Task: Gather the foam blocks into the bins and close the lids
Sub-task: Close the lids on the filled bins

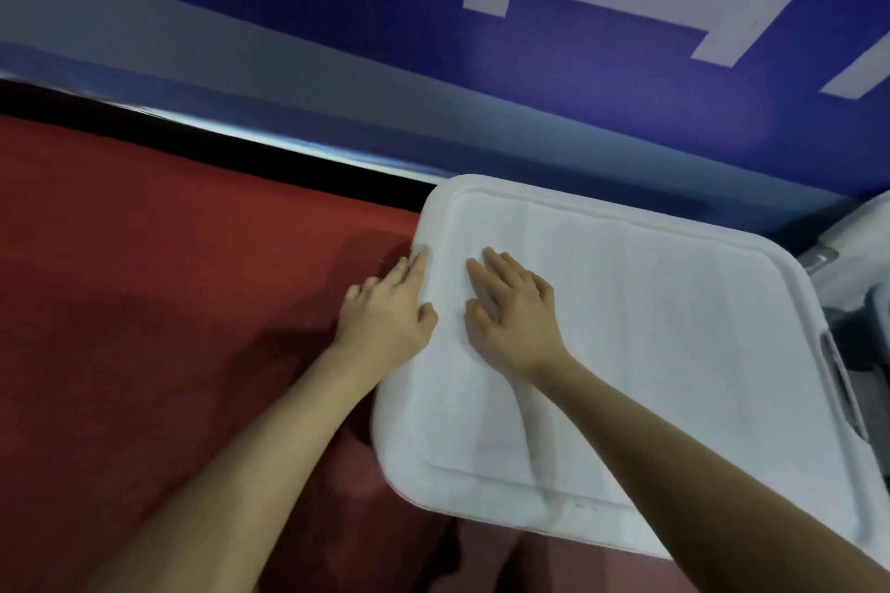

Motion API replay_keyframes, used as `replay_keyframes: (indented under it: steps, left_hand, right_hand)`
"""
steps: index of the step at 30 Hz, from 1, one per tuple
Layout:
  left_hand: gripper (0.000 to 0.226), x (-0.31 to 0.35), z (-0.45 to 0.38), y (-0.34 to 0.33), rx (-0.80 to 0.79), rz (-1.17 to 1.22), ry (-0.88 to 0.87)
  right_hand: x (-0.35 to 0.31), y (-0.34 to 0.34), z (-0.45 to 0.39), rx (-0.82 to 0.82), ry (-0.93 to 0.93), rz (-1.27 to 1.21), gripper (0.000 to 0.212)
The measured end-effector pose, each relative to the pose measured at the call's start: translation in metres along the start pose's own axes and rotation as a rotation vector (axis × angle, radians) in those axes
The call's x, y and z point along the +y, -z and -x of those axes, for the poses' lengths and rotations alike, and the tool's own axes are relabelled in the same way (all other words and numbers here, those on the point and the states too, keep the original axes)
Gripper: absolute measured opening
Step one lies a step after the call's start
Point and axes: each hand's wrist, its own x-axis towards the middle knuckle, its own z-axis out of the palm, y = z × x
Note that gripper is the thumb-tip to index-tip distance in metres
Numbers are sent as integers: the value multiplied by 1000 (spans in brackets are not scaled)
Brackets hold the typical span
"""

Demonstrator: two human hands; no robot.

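On the white lid point(626, 352) of a bin, both of the person's bare hands lie flat. The right hand point(510, 318) rests palm down on the lid's left part, its fingers spread and pointing away from the person, its grip open and holding nothing. The left hand point(385, 313) sits just beside it at the lid's left edge; its grip is open too, with the thumb on top of the lid, the forefinger reaching along the raised border near the far left corner, and the other fingers hanging past the edge over the red surface. Both forearms reach in from the near side, the right one crossing over the lid's near part.

The lid is a rounded rectangle with a raised border running round a flat middle panel, and it lies level over the bin, hiding whatever is inside. On the lid's right side a grey handle or latch point(843, 390) shows at the rim. Beyond the lid's right edge part of another pale container point(857, 246) is visible, too blurred to tell more. Left of the lid spreads the red tabletop point(168, 279). Behind the lid rises a blue wall point(578, 77) with white blocky shapes.
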Motion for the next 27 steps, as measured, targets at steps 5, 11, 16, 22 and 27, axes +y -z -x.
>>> replay_keyframes:
  steps: [5,11,16,22,27]
  left_hand:
    - [52,33,20,67,33,0,-64]
    - [51,91,66,161,66,-34,-237]
    - [49,174,105,269,-46,-19,-302]
    - [49,270,144,345,-89,-54,-418]
    - [49,352,173,366,-72,-6,-476]
  right_hand:
    - [-11,70,20,-83,-44,22,56]
    - [-34,191,68,-35,-183,91,46]
    - [-49,308,134,28,-308,10,45]
    - [-43,423,202,196,-450,-43,41]
    - [-9,485,251,289,-440,0,37]
